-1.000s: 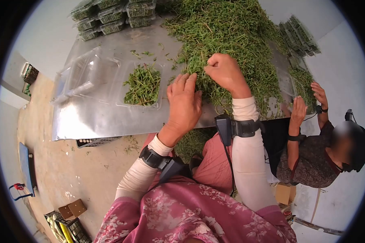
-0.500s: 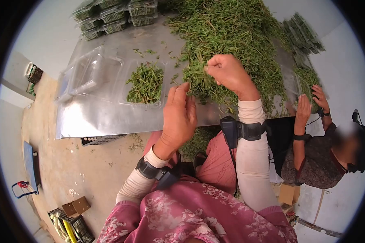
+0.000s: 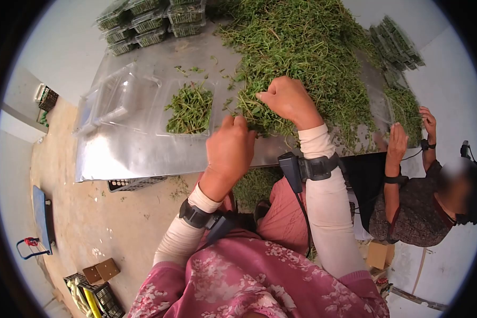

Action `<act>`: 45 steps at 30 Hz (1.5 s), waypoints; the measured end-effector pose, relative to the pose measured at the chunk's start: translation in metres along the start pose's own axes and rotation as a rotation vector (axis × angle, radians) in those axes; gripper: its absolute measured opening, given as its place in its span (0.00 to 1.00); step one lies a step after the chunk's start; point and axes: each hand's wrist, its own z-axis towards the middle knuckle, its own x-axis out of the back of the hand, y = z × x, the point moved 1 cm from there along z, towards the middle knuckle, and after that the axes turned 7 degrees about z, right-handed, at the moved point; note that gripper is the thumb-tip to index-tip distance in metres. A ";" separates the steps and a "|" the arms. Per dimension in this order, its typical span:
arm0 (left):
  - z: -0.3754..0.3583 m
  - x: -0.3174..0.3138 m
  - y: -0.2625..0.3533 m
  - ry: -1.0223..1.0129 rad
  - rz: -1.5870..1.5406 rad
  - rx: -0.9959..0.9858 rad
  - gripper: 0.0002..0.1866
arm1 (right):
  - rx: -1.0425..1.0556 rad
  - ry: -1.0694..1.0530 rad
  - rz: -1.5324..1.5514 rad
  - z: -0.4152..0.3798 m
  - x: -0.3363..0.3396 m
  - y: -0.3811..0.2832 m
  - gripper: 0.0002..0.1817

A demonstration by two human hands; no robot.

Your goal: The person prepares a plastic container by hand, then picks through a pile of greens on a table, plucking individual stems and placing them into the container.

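A large heap of leafy green sprigs [image 3: 312,58] covers much of the metal table. Over the heap's near left side, my right hand [image 3: 291,102] is closed in a pinch, thumb against curled fingers; whatever it grips blends into the greens. My left hand [image 3: 229,147] is held at the table's front edge, fingers curled down and closed, their tips hidden from me. Just left of it lies an open clear plastic tray [image 3: 161,114] with a small pile of sprigs [image 3: 192,108] in it.
Nested clear trays [image 3: 114,100] lie at the table's left. Filled clear boxes [image 3: 151,24] are stacked at the back left, more [image 3: 397,42] at the far right. A co-worker [image 3: 413,201] has both hands near greens on the right. A black crate [image 3: 138,183] sits below the table.
My left hand's fingers have gone from partly stretched to curled. My right hand has shifted slightly left and down, still closed. The co-worker's far hand has moved a little.
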 end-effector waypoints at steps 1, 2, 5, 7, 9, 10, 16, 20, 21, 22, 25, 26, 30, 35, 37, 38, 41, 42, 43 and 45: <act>0.001 -0.001 0.002 -0.010 0.031 0.018 0.13 | -0.022 -0.017 -0.056 0.001 -0.002 0.001 0.17; 0.002 -0.003 0.002 0.002 0.032 0.014 0.13 | -0.045 -0.033 -0.113 0.003 -0.004 0.002 0.16; 0.006 -0.010 0.004 0.023 0.030 0.020 0.12 | -0.007 -0.062 -0.010 0.005 -0.013 0.007 0.12; 0.010 -0.013 0.005 0.013 0.023 0.055 0.10 | 0.083 -0.098 -0.046 0.005 -0.010 0.003 0.10; 0.013 -0.016 0.004 0.071 -0.063 0.043 0.09 | 0.118 -0.110 -0.045 0.004 -0.010 0.002 0.08; 0.014 -0.016 0.003 0.099 -0.104 0.038 0.09 | 0.108 -0.101 -0.025 0.004 -0.012 0.003 0.08; 0.017 -0.022 0.000 0.116 -0.328 0.030 0.16 | 0.100 -0.184 0.049 0.006 -0.018 0.002 0.10; 0.020 -0.031 -0.001 0.042 -0.677 0.115 0.19 | 0.088 -0.198 0.279 -0.001 -0.014 -0.002 0.10; 0.022 -0.022 0.004 0.010 -0.707 0.137 0.19 | 0.107 -0.192 0.301 -0.001 -0.009 -0.004 0.10; 0.023 -0.015 0.006 -0.025 -0.735 0.155 0.19 | 0.123 -0.182 0.327 -0.002 -0.004 -0.005 0.10; 0.022 -0.017 -0.003 0.077 -0.480 0.054 0.19 | 0.185 -0.139 0.226 -0.003 0.010 -0.001 0.11; 0.019 -0.017 -0.006 0.063 -0.447 0.063 0.19 | 0.130 -0.093 0.180 -0.002 0.013 0.003 0.11; 0.015 -0.014 -0.013 0.030 -0.373 0.097 0.18 | 0.034 0.015 0.073 0.004 0.012 0.019 0.10; 0.024 -0.020 -0.010 -0.074 -0.511 0.201 0.17 | 0.042 -0.017 -0.109 0.020 -0.012 0.034 0.13; 0.028 -0.024 -0.009 -0.057 -0.611 0.243 0.19 | 0.121 -0.005 -0.250 0.022 -0.017 0.023 0.14; 0.029 -0.025 -0.008 -0.069 -0.664 0.290 0.20 | 0.020 -0.044 -0.068 0.017 -0.016 0.024 0.12; 0.035 -0.019 0.000 -0.096 -0.811 0.411 0.22 | -0.037 -0.162 0.015 0.019 -0.022 0.014 0.10; 0.036 -0.019 0.002 -0.103 -0.851 0.434 0.22 | -0.044 -0.212 0.057 0.016 -0.017 0.009 0.08; 0.037 -0.019 0.003 -0.110 -0.890 0.457 0.22 | -0.017 -0.215 0.063 0.017 -0.018 0.009 0.09; 0.038 -0.020 0.007 -0.112 -0.929 0.455 0.22 | 0.034 -0.217 0.074 0.019 -0.020 0.011 0.09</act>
